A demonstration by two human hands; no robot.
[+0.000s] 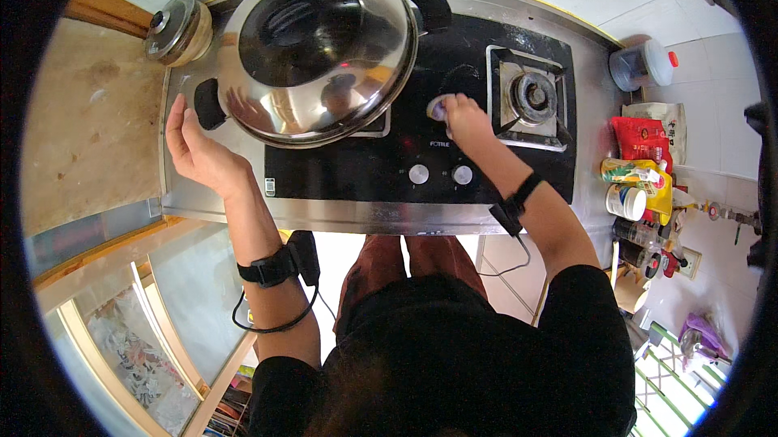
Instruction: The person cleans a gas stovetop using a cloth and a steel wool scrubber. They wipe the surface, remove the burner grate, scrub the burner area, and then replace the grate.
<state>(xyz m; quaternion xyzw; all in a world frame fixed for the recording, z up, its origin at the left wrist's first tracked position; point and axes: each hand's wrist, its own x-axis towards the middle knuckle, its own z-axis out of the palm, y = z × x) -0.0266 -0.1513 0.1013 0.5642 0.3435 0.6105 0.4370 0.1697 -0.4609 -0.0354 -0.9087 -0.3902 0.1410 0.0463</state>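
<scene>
My right hand [465, 121] grips a crumpled light cloth or sponge [437, 107] against the black glass top of a gas stove [358, 169], just left of the right burner [535, 96]. Two silver control knobs sit below it. A large lidded steel wok [371, 81] covers the left burner. Beside its left black handle [209, 104], my left hand [206, 154] is raised with the fingers extended, holding nothing. Whether it touches the handle is unclear.
A lidded glass pot [179, 29] stands at the back left, near a wooden board [97, 127]. Along the right wall are a plastic jar [641, 66], a red packet [641, 136], a white tub [626, 202] and several bottles. The steel counter edge [358, 216] runs before me.
</scene>
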